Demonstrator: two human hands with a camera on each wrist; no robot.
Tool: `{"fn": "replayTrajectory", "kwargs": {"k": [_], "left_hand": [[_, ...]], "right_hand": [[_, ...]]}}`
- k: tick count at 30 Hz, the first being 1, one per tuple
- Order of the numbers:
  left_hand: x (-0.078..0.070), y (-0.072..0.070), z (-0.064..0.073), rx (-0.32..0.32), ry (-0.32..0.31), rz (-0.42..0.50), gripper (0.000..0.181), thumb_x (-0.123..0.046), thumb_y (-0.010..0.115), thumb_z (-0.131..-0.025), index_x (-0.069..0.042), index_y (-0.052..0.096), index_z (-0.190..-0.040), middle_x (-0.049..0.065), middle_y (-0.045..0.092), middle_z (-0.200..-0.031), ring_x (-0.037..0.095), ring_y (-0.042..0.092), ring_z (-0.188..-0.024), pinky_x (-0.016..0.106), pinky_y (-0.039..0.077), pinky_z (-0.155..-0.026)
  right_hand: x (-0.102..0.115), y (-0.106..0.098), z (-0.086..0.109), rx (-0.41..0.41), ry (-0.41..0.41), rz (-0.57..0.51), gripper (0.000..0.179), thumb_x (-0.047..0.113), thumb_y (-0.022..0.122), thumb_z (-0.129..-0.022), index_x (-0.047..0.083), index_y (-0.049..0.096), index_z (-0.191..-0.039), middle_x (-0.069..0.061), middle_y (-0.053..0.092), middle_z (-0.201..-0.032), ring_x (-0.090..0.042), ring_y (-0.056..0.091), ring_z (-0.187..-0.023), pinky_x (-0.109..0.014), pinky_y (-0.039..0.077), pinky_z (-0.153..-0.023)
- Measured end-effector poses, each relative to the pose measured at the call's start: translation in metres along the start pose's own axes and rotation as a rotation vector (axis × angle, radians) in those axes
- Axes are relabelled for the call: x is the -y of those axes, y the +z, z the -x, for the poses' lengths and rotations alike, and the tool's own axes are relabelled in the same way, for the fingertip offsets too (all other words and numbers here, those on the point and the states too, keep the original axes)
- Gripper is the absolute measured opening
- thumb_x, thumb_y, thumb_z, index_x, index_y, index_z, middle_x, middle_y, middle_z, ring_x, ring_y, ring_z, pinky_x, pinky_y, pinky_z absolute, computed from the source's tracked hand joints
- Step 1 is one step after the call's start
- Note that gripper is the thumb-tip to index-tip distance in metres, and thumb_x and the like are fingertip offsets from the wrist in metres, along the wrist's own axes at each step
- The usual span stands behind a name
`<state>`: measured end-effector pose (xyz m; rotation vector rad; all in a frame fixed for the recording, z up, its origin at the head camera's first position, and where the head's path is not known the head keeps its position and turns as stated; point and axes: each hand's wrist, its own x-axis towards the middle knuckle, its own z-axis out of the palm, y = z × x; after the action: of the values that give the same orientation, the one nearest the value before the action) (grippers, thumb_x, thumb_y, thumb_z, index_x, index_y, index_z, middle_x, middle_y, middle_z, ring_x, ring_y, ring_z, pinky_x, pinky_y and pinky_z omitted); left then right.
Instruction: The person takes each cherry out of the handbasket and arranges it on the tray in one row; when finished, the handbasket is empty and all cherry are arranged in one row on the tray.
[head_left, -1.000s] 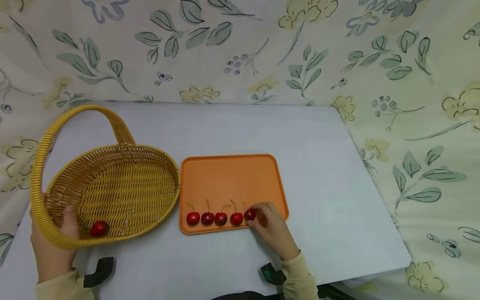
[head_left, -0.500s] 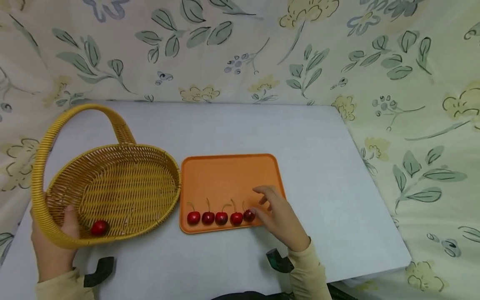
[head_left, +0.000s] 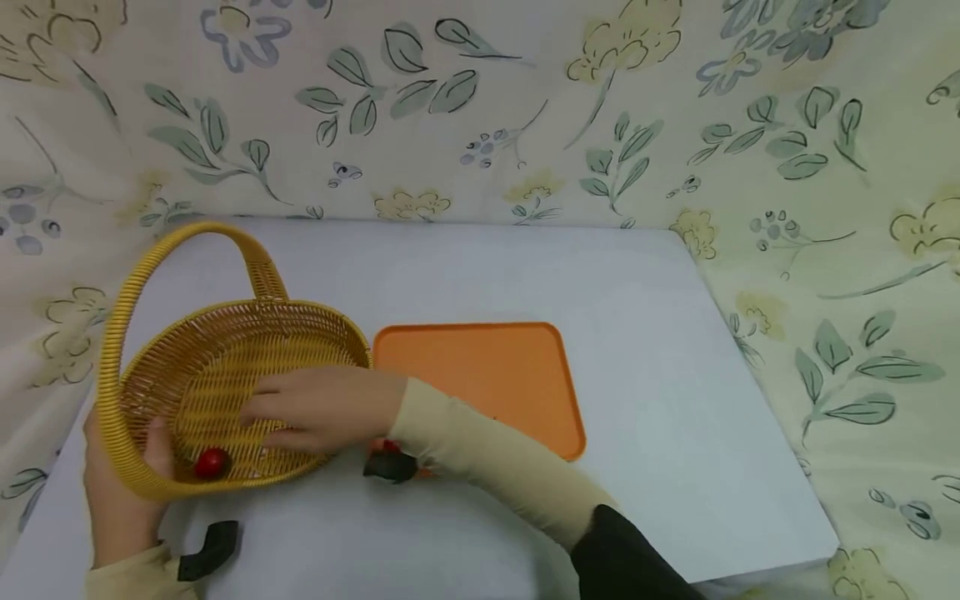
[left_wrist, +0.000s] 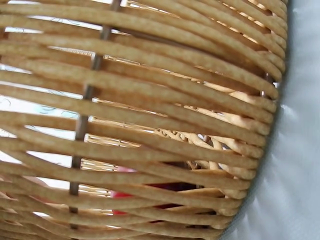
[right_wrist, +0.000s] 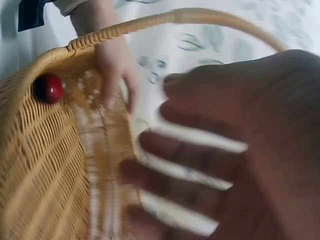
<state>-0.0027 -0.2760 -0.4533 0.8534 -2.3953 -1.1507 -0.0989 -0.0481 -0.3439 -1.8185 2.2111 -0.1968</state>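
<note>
A yellow wicker basket (head_left: 180, 358) with a tall handle is on the left of the table. My left hand (head_left: 112, 492) grips its near left side, the thumb inside the rim. One red cherry (head_left: 213, 463) lies inside near that thumb; the right wrist view shows this cherry (right_wrist: 49, 88) too. Over the basket's right part reaches my right hand (head_left: 326, 408), apart from the cherry. Its fingers are spread with nothing between them in the right wrist view. Basket weave (left_wrist: 150, 90) fills the left wrist view, with red showing through the gaps.
An orange tray (head_left: 480, 367) lies just right of the basket. My right forearm crosses over it and hides its near part. A bit of a red cherry (head_left: 388, 447) shows beside the black wrist strap. A floral cloth (head_left: 480, 108) hangs behind the white table (head_left: 645, 383).
My right hand let go of the last cherry in the tray's row and moved left over the basket. My left hand still grips the basket. The head view has shifted slightly.
</note>
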Motion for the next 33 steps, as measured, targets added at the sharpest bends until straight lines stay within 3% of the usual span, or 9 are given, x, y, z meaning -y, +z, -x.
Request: {"fn": "replayTrajectory", "kwargs": {"k": [3,5,9,13,22,27,29,33], "left_hand": [[0.003,-0.001,-0.001,0.014,0.018,-0.007,0.061,-0.015,0.046,-0.093,-0.013,0.025,-0.151,0.024,0.042,-0.141,0.048,0.047,-0.118,0.067,0.037,-0.094],[0.003,0.003,-0.003,0.043,0.016,-0.008,0.062,-0.015,0.045,-0.093,-0.015,0.023,-0.151,0.022,0.04,-0.143,0.047,0.046,-0.118,0.066,0.038,-0.092],[0.001,0.005,-0.004,0.069,-0.006,0.0,0.062,-0.015,0.042,-0.094,-0.015,0.021,-0.152,0.023,0.039,-0.143,0.046,0.045,-0.119,0.065,0.037,-0.091],[-0.002,0.002,-0.003,0.056,-0.011,0.0,0.063,-0.015,0.042,-0.093,-0.014,0.02,-0.152,0.025,0.04,-0.143,0.048,0.044,-0.119,0.065,0.035,-0.091],[0.001,0.0,-0.001,0.021,-0.025,-0.004,0.062,-0.016,0.043,-0.093,-0.014,0.022,-0.152,0.023,0.038,-0.145,0.049,0.044,-0.121,0.067,0.035,-0.094],[0.003,0.003,0.0,0.012,-0.025,-0.001,0.061,-0.017,0.044,-0.093,-0.013,0.024,-0.151,0.024,0.041,-0.143,0.048,0.044,-0.121,0.067,0.035,-0.094],[0.003,0.003,0.001,0.009,-0.018,-0.013,0.061,-0.016,0.043,-0.093,-0.01,0.024,-0.15,0.026,0.042,-0.141,0.049,0.045,-0.119,0.067,0.035,-0.092],[0.004,0.001,0.0,-0.009,-0.01,-0.027,0.062,-0.017,0.043,-0.093,-0.01,0.023,-0.151,0.029,0.042,-0.139,0.052,0.044,-0.119,0.069,0.034,-0.092]], "right_hand": [[0.005,0.01,-0.055,0.227,0.043,0.04,0.043,0.037,0.047,-0.099,0.026,0.045,-0.141,0.012,0.049,-0.131,0.002,0.045,-0.118,-0.009,0.033,-0.097],[0.006,0.021,-0.078,0.311,0.057,0.007,0.042,0.035,0.049,-0.098,0.027,0.047,-0.14,0.014,0.051,-0.131,0.003,0.046,-0.118,-0.008,0.032,-0.097],[0.004,0.039,-0.106,0.386,0.052,-0.174,0.034,0.028,0.056,-0.096,0.027,0.056,-0.13,0.016,0.057,-0.123,0.006,0.049,-0.11,-0.005,0.033,-0.091],[0.007,0.051,-0.119,0.41,0.047,-0.175,0.027,0.026,0.058,-0.095,0.026,0.059,-0.122,0.015,0.059,-0.112,0.004,0.05,-0.1,-0.006,0.035,-0.084],[0.013,0.057,-0.122,0.45,0.1,-0.161,0.04,0.016,0.06,-0.094,0.027,0.052,-0.131,0.015,0.057,-0.113,0.003,0.05,-0.098,-0.008,0.035,-0.082],[0.013,0.056,-0.113,0.447,0.121,-0.14,0.028,0.014,0.06,-0.093,0.025,0.057,-0.119,0.014,0.058,-0.104,0.0,0.047,-0.088,-0.009,0.036,-0.075],[0.009,0.051,-0.106,0.411,0.103,-0.165,0.021,0.016,0.061,-0.093,0.022,0.058,-0.113,0.012,0.058,-0.101,-0.001,0.047,-0.086,-0.01,0.036,-0.073],[-0.007,0.028,-0.073,0.261,0.101,-0.219,0.025,0.025,0.061,-0.093,0.023,0.057,-0.117,0.012,0.052,-0.105,0.0,0.042,-0.092,-0.009,0.034,-0.076]]}}
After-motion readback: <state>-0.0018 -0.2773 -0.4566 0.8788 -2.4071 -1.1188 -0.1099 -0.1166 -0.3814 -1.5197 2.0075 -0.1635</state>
